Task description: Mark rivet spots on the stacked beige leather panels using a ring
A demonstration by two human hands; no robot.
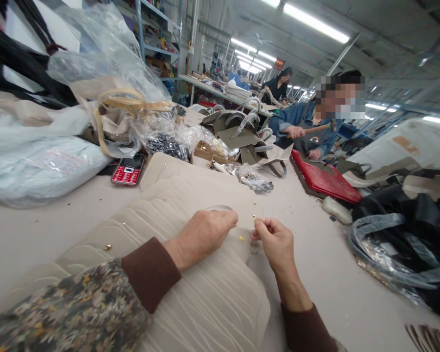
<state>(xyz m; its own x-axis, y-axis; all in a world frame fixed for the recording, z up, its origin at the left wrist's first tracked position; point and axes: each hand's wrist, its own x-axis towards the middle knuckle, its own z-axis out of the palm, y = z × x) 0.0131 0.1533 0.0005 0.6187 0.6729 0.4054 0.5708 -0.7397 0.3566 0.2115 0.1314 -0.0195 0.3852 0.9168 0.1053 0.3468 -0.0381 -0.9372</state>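
Observation:
My left hand (207, 235) lies over a stack of beige panels (205, 288), its fingers curled together and mostly hidden. Just behind those fingers shows the rim of a round, greyish thing (219, 208); whether the hand grips it I cannot tell. Near the panels' right edge, my right hand (277, 243) is closed in a pinch, with a tiny yellowish bit at the fingertips, too small to name. Between the hands, a small yellow piece (241, 238) lies on the beige material. Small gold studs (107, 247) dot the panels.
A red phone (127, 170) and plastic-wrapped goods (40, 161) are at left. Bagged hardware (168, 146) and grey-brown bag pieces (242, 134) stand behind. Across the table, a person holds a hammer (317, 128) over a red board (326, 178). Black bags (399, 244) sit at right.

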